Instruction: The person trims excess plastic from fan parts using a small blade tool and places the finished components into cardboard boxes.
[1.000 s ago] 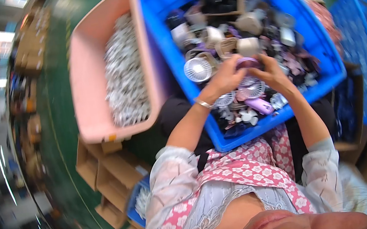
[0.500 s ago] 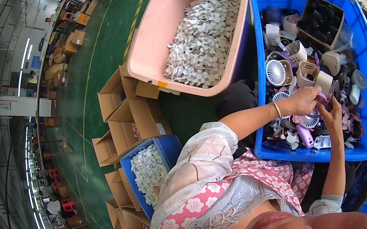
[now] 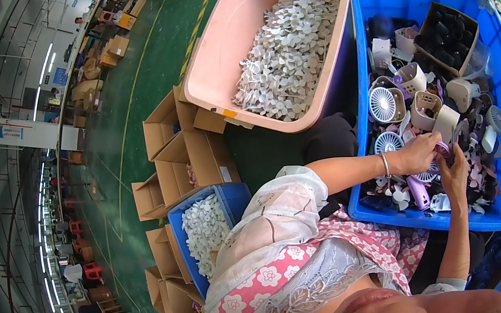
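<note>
My left hand (image 3: 419,155), with a bracelet at the wrist, is closed on a small purple plastic part (image 3: 442,149) over the blue bin (image 3: 377,218). Right up against it, my right hand (image 3: 455,170) has its fingers closed at the same part. A thin dark thing shows near its fingertips, too small to name. Beneath both hands lies a jumble of mini fan parts: white round grilles (image 3: 382,104), beige housings (image 3: 425,106), a purple fan handle (image 3: 418,191) and small white fan blades (image 3: 400,196).
A cardboard box of black parts (image 3: 447,34) sits inside the blue bin. Left of the bin stands a pink tub (image 3: 210,73) holding white fan blades (image 3: 292,50). A smaller blue crate (image 3: 232,203) also holds white blades, beside open cardboard boxes (image 3: 182,164).
The view has shifted slightly, so the scene sits a little lower and to the right. Both hands stay together at the purple part, with only small finger movement.
</note>
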### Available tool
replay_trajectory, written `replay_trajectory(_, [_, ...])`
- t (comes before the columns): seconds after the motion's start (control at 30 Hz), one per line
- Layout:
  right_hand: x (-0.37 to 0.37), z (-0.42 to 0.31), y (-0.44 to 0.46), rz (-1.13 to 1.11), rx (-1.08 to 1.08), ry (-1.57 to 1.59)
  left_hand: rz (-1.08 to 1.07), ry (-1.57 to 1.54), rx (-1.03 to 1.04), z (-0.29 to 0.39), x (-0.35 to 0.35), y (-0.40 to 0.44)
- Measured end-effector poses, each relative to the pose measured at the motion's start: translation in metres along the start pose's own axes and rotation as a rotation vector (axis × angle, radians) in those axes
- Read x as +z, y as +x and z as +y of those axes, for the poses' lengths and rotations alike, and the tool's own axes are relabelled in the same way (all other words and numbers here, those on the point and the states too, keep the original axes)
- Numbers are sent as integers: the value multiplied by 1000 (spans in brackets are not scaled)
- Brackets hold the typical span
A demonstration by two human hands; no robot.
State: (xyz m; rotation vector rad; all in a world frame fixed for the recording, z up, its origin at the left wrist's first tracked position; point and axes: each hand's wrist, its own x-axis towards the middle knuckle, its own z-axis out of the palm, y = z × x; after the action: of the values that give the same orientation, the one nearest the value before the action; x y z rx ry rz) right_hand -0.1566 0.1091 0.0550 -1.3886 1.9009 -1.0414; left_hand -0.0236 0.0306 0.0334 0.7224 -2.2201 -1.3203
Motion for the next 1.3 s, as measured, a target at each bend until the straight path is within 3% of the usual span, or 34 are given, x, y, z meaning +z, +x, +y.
replay_trajectory(0.3, [6, -1, -9, 55, -39, -172, 35, 63, -32, -3, 10, -5])
replay_trajectory(0.37, [9, 3, -11, 54, -3, -138, -58, 26, -72, -3, 4, -1])
replay_trajectory(0.5, [-2, -6, 4, 3, 22, -47, -10, -36, -47, 7, -9, 9])
replay_trajectory(0.6, [-6, 7, 18, -106, 60, 207, 63, -82, -60, 1, -8, 15])
replay_trajectory(0.73, [-9, 14, 19, -109, 53, 198, -15, -77, -80, -1, -10, 18])
replay_trajectory(1.3, [10, 15, 3, 24, -3, -134, 41, -61, -39, -13, 6, 1])
